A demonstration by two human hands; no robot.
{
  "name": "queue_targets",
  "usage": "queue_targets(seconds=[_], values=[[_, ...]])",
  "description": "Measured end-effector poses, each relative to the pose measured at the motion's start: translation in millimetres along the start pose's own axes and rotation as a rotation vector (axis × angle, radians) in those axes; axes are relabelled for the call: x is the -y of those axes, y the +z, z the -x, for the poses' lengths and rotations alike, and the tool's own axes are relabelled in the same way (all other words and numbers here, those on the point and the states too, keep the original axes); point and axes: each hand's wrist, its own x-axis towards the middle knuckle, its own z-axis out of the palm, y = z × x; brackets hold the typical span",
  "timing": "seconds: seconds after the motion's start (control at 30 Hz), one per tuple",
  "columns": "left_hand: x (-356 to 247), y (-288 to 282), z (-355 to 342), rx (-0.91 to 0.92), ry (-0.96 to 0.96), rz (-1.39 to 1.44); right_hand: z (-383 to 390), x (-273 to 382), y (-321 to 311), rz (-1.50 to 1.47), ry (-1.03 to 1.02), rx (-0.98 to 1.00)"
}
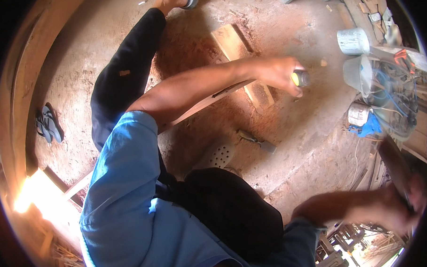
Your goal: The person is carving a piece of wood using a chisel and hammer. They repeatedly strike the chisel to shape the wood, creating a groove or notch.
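My left hand [279, 75] is closed round an upright tool handle [300, 78] with a yellow and black end; its lower part is hidden. Below my left forearm, a long narrow wooden piece [207, 101] with a dark slot rests across a pale wood block [259, 98] on the floor. Out to the far right, my right hand [396, 208] is raised, smeared by motion, its fingers wrapped round a long dark object [395, 163] whose kind I cannot make out. A chisel [258, 140] lies on the floor between my legs.
Reddish sawdust covers the floor around the block. At the right stand two pale buckets [353, 42] and a paint-stained can [359, 114] beside a blue cloth [368, 125], with scrap wood behind. A pair of flip-flops [52, 123] lies at the left near a wooden beam [19, 94].
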Motion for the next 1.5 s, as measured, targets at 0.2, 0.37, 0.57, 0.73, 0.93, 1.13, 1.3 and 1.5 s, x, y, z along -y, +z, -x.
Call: queue_targets(seconds=[0.2,0.37,0.57,0.73,0.93,1.13,1.3,1.5], values=[[22.1,-12.8,5.5,-0.099,0.327,0.059,174.9,-107.5,84.4,0.560,0.665,0.990],[9.1,26.8,22.8,-0.366,0.027,-0.003,163.4,-76.0,54.5,0.228,0.924,0.565],[4.1,59.0,13.2,-0.961,0.192,-0.050,252.7,-117.5,40.4,0.276,1.288,0.448],[22.1,26.4,17.1,-0.371,0.185,0.194,355.6,-189.3,-1.6,0.708,1.234,0.745],[3.0,-28.3,-16.8,0.435,0.079,0.241,397.4,-213.7,-37.8,0.774,1.597,0.789],[7.0,-17.6,5.4,0.067,-0.170,0.187,398.2,-216.1,-38.3,0.849,1.486,0.913],[-46.1,-34.2,41.7,-0.116,0.360,0.403,401.2,-217.0,-41.2,0.884,1.527,0.984],[-148.6,-93.9,31.0,-0.598,0.430,0.336,431.5,-226.1,-47.0,0.869,1.483,0.894]])
